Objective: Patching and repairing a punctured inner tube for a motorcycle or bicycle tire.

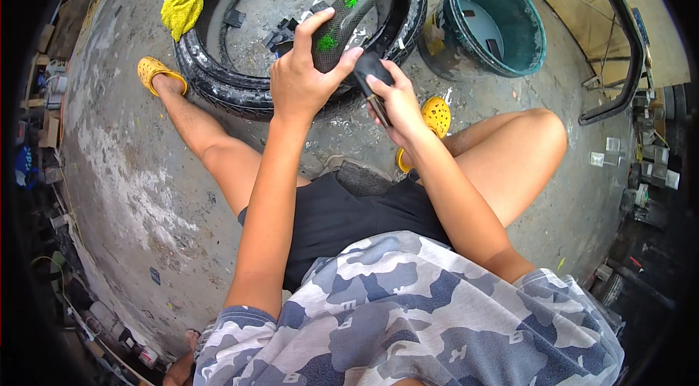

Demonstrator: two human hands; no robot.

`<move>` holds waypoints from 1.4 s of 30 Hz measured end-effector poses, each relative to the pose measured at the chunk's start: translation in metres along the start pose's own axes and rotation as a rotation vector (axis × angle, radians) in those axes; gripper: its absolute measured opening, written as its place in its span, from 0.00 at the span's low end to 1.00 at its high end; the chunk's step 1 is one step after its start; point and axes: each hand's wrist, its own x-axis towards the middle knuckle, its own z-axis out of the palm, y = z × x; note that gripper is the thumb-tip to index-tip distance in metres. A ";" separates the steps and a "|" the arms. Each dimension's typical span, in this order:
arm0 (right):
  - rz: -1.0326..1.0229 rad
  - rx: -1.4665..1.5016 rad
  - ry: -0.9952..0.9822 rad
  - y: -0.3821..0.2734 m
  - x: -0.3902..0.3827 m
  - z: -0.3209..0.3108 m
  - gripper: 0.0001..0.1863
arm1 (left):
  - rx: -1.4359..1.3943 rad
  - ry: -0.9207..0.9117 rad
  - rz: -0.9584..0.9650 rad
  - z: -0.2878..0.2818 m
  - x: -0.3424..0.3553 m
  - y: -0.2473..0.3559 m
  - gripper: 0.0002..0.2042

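The concrete floor (109, 182) lay beneath everything, and on it the black tyres (207, 87), apparently stacked, rested flat in front of the seated person. Their glossy walls looked wet; if so, anything leaned against them could have skidded. To their right stood the teal bucket (520, 11), with liquid and dark pieces inside. A swung elbow or knee might have knocked it and spilled that liquid across the floor.

The curved rubber tyre piece (348, 11), finely textured and splashed with green marks, was held up over the near right part of the tyres; whether it closed into a full ring could not be told. The left hand (304, 69) grasped it, fingers spread over its outer face and thumb near its lower end — a hold that, if the rubber was springy or damp, might have let it twist loose.

The right hand (399, 98) was wrapped round a dark implement (373, 69), whose head sat close to the left thumb. Its exact kind was unclear; had it carried a hard edge, a slip could have driven it into that thumb.

The yellow cloth (182, 11) hung on the tyres' left rim, liable to slide off if they were jolted. Small black scraps (280, 35) littered the ring's middle — easily scattered by a dropped piece.
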 end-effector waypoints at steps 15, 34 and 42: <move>0.032 -0.263 0.126 -0.003 -0.017 0.024 0.17 | 0.155 -0.022 -0.093 0.002 -0.014 0.005 0.23; -0.220 -0.348 0.238 0.014 0.023 0.016 0.15 | 0.063 -0.034 -0.133 0.000 -0.007 0.013 0.20; -0.568 -0.550 0.254 0.012 -0.018 0.041 0.14 | -0.383 -0.084 -0.260 -0.001 -0.002 0.014 0.14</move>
